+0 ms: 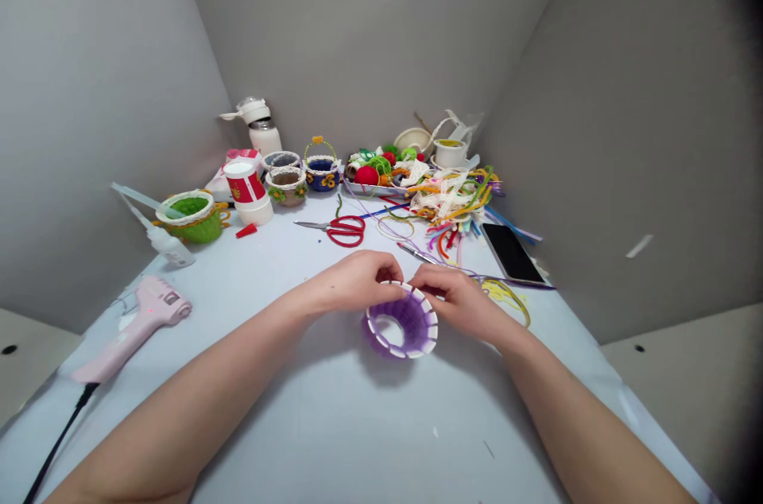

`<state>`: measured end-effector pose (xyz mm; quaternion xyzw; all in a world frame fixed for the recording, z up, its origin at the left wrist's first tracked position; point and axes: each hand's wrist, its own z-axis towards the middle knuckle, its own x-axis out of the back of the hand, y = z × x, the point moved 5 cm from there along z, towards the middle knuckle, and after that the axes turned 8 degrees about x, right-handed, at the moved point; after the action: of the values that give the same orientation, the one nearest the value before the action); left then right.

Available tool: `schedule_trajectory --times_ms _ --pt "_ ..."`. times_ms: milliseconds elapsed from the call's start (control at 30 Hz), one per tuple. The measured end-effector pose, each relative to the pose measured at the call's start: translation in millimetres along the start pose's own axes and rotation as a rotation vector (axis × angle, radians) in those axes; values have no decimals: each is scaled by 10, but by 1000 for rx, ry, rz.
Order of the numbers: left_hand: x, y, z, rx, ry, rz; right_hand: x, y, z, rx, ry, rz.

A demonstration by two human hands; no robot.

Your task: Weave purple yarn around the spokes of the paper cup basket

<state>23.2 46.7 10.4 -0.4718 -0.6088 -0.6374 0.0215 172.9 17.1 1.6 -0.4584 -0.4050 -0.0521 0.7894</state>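
Note:
A small cup with a white slotted rim and purple yarn woven around its wall (417,323) tilts toward me above the table, its white bottom showing inside. My left hand (361,281) grips the far left of the rim, thumb inside and fingers behind. At the right of the rim, my right hand (462,301) has its fingers bent and pressed together; what they pinch is hidden. Thin purple yarn (411,240) runs from the pile toward the back of my right hand. Close behind the hands lies a pen (417,253).
A pink glue gun (134,329) with a black cord lies left, near a glue bottle (172,246) and green basket (194,227). Red-handled scissors (346,230), small decorated baskets (322,174), and a craft-cord pile (450,198) are behind. A phone (511,252) and yellow yarn (506,296) lie right.

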Motion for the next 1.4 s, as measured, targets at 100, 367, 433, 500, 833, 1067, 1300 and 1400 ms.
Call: schedule_trajectory --times_ms 100,367,433,500,833,1067,1300,1400 --pt "-22 21 14 0 21 -58 -10 -4 -6 -17 5 18" --pt "73 -44 33 116 150 -56 91 83 -38 -119 95 95" --pt "74 -79 49 127 173 -41 107 88 -42 -142 100 98" --pt "57 -101 62 131 177 -30 103 72 -40 -139 89 97" --pt "-70 -2 68 27 111 -152 83 24 -38 -114 93 69" --pt "-91 -76 126 93 127 -128 204 120 -103 -126 73 29" --pt "-103 -69 116 107 122 -130 177 -44 -54 -27 179 -74" --pt "-106 -71 114 109 124 -130 159 -72 -34 -25 209 -83"
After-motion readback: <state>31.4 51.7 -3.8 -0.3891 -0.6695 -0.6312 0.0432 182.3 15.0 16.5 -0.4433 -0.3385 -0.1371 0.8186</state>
